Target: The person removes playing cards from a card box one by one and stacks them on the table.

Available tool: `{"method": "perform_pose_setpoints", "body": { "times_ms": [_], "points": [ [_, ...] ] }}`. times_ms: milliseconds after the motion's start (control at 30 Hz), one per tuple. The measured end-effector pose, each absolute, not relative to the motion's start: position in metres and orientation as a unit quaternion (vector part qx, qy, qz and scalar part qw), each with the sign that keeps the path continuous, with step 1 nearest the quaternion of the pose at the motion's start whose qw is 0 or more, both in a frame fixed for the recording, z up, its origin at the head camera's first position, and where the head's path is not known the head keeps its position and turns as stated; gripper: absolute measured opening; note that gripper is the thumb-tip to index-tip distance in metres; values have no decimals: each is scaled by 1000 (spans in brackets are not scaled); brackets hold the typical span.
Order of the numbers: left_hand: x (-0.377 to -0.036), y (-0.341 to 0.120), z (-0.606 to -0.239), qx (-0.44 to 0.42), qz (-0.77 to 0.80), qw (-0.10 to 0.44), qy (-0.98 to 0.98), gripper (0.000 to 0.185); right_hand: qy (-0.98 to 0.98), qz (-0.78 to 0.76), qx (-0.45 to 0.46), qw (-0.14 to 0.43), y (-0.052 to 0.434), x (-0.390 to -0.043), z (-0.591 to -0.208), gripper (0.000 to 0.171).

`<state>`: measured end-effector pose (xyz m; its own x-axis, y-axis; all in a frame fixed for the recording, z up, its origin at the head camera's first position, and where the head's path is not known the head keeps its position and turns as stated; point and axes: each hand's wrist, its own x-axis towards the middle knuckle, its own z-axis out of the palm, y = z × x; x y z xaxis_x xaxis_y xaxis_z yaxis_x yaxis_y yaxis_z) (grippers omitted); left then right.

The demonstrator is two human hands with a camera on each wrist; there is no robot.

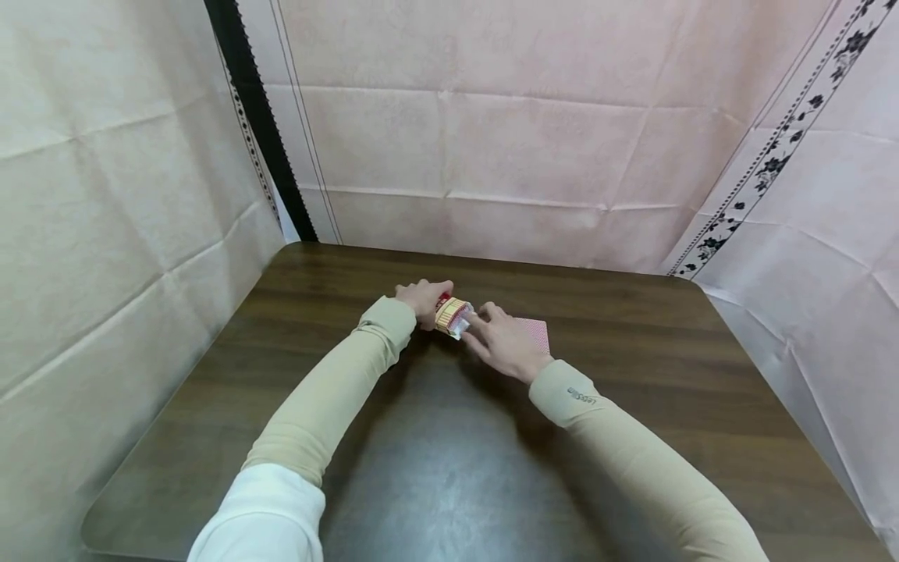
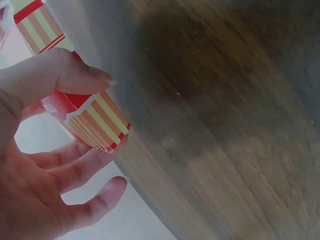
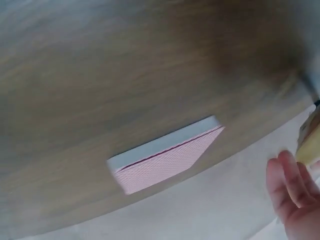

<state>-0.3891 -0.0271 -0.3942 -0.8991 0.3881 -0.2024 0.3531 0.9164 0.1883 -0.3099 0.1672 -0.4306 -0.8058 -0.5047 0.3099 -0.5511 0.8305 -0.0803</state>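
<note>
A small card box (image 1: 452,314), red with yellow and tan stripes, is gripped by my left hand (image 1: 424,300) over the table. In the left wrist view the thumb of the left hand (image 2: 45,145) lies across the red part of the box (image 2: 105,120), with fingers under its other side. The box's whitish end faces my right hand (image 1: 509,343), whose fingertips are right at that end. In the right wrist view the fingers (image 3: 287,180) of that hand look fairly straight beside the box. A pink-backed deck of cards (image 3: 167,162) lies stacked on the table, partly hidden behind the right hand in the head view.
The brown wooden table (image 1: 316,289) has rounded corners and a glare patch near its front. Pale creased cloth (image 1: 534,148) hangs behind it and along both sides, with a black floral border (image 1: 776,160) at the right.
</note>
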Motion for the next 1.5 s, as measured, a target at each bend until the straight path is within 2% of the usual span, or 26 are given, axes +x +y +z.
{"method": "perform_pose_setpoints", "body": {
  "times_ms": [267,400,867,1133,1300,1500],
  "points": [
    [-384,-21,-393,208,61,116,969,67,-958,52,266,98,145,-316,-436,55],
    [-383,-18,-391,217,63,118,967,69,-958,58,270,77,142,-318,-436,54],
    [-390,-19,-390,210,66,111,969,70,-940,72,305,138,151,-319,-433,31],
    [-389,-21,-393,187,66,117,973,63,-930,87,308,182,161,-313,-433,33],
    [-386,-18,-398,195,77,124,970,67,-935,99,292,174,161,-312,-433,30],
    [-382,-26,-400,180,78,133,972,67,-940,96,286,160,157,-311,-436,36]
  ]
}}
